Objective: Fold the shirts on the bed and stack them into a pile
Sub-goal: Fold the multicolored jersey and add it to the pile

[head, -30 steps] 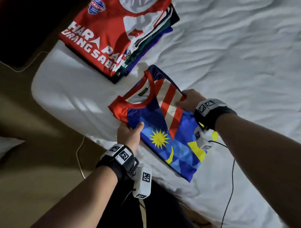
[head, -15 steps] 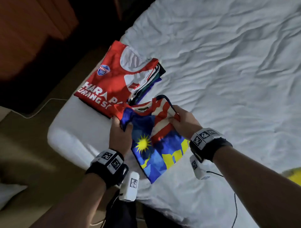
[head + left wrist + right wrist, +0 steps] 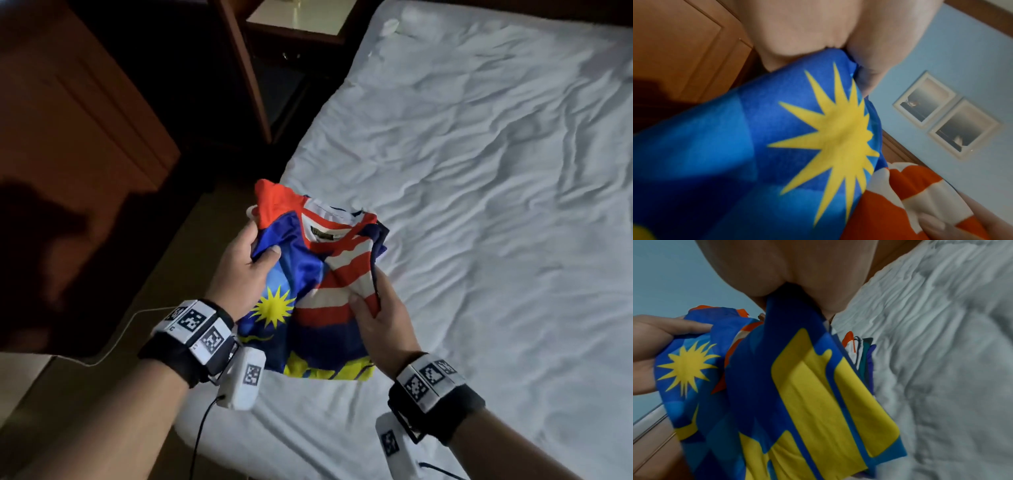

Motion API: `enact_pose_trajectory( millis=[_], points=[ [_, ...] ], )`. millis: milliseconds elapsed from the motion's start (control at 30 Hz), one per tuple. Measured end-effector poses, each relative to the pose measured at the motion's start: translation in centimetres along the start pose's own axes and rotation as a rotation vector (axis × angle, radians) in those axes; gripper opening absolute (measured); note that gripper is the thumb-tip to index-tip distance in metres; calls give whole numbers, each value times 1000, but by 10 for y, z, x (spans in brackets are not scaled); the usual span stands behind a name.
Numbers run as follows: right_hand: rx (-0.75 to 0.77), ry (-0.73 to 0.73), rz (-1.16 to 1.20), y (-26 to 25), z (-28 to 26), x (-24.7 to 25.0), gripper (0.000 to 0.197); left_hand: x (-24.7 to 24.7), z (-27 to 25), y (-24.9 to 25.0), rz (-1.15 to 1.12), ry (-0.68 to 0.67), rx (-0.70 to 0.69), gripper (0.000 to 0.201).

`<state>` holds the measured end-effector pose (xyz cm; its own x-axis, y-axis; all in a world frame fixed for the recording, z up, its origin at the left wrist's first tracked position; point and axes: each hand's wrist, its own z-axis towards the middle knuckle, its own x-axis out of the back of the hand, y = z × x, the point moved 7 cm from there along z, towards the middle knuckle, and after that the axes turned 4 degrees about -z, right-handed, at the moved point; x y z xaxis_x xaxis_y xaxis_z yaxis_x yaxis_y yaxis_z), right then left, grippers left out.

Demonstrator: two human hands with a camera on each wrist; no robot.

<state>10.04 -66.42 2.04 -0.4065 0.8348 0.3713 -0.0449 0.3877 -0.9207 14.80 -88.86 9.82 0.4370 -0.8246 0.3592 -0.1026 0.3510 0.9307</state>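
At the grip: left hand [image 3: 245, 265] pinches the folded flag shirt [image 3: 310, 291] at its blue side, thumb on top; right hand [image 3: 380, 322] pinches the striped side, thumb on the red-white bands.
Grip state: both clamped on the shirt, fingers curled under the fabric.
Shirt position: lifted off the bed [image 3: 479, 205], collar end away from the person, yellow hem hanging nearest the wrists.
Change: a second ago it lay flat on the sheet beside the stack; now it is airborne and carried up and toward the bed's left edge.
Meaning: folding of this shirt looks finished, step in hand is transfer onto the pile.
Pile: hidden under the carried shirt in the head view; the right wrist view shows layered edges of the pile [image 3: 861, 353] on the sheet behind the shirt, probably the stack, though blurred.
Containers: none in view; the pile is the only collecting spot.
Surroundings: dark wooden furniture [image 3: 85, 137] left of the bed, two framed pictures [image 3: 945, 113] on a blue wall.
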Motion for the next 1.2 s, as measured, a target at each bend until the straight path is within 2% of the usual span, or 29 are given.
enact_pose_trajectory(
  millis=[167,233,300,367,467,567,600,700,767,833,900,1000,1067,1133,1200],
  points=[
    [-71,130,21,-5,37,-33,54,18,74,-37,-47,-152,63,32],
    [-130,176,-21,8,59,-40,54,15,100,-65,-16,-131,107,36],
    [-241,188,-148,36,80,-44,60,15,114,-104,118,-49,237,48],
    [-384,117,-303,68,89,-46,62,20,109,-152,289,-4,401,57],
    [-569,-4,-431,108,71,-53,48,14,78,-214,418,-128,564,48],
    [-645,-62,-400,131,41,-65,31,6,40,-245,411,-255,621,30],
    [-660,-71,-382,136,34,-71,28,6,29,-250,379,-263,635,32],
    [-733,-55,-297,148,13,-85,22,8,5,-259,364,-243,671,55],
    [-771,-16,-245,153,5,-91,27,8,-7,-258,376,-246,705,49],
    [-767,-20,-301,150,3,-93,22,7,-13,-254,374,-285,674,36],
    [-749,-34,-333,145,6,-94,21,9,-11,-252,363,-292,563,29],
    [-705,-98,-236,138,10,-98,17,25,-3,-247,409,-199,433,30],
    [-688,-182,-258,139,8,-101,19,36,-1,-249,498,-173,404,30],
    [-681,-275,-367,137,4,-103,21,38,-7,-255,615,-252,414,25],
    [-637,-250,-511,133,3,-96,24,39,-11,-254,692,-278,404,16]
  ],
)
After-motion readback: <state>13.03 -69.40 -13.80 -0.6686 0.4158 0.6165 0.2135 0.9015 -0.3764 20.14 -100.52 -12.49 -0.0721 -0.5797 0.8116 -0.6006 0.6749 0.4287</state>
